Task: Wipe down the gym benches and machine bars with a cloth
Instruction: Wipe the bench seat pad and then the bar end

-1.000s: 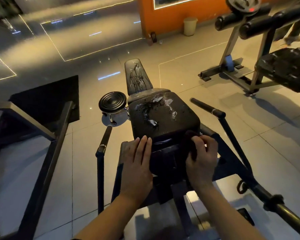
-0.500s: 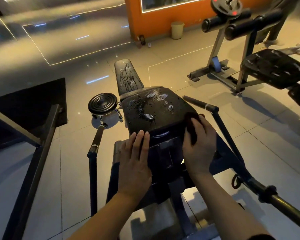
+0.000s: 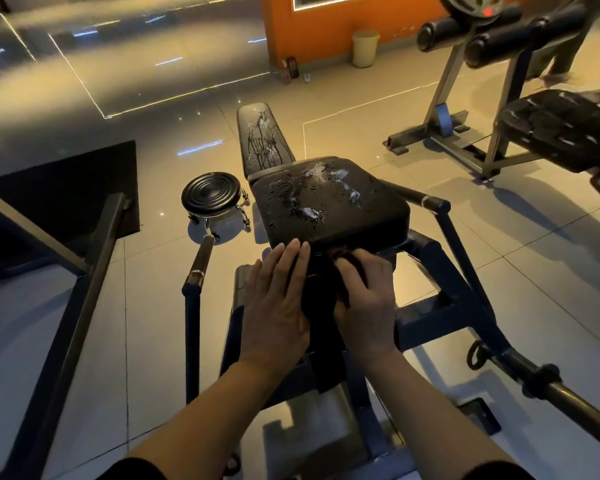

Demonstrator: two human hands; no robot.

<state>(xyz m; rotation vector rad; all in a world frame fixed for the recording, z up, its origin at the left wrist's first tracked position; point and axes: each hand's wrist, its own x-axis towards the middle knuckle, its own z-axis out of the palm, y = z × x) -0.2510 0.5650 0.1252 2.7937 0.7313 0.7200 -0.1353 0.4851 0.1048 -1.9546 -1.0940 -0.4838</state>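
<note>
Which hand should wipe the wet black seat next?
The right hand: it already holds the dark cloth at the seat pad front edge. The left hand lies flat, holding nothing.

Two bare forearms are showing in the lower half of the frame, running up from the bottom edge toward the centre. The left hand [image 3: 278,299] is wearing no glove, ring, watch or band that can be made out, and the right hand [image 3: 366,306] is likewise showing nothing on its fingers or wrist. Both wrists are appearing uncovered. At the very bottom edge, dark sleeve hems are just peeking into view, one at lower left of centre and one at lower right; their exact colour is hard to tell in the dim amber light. The fingernails are looking short and unpainted.
</note>
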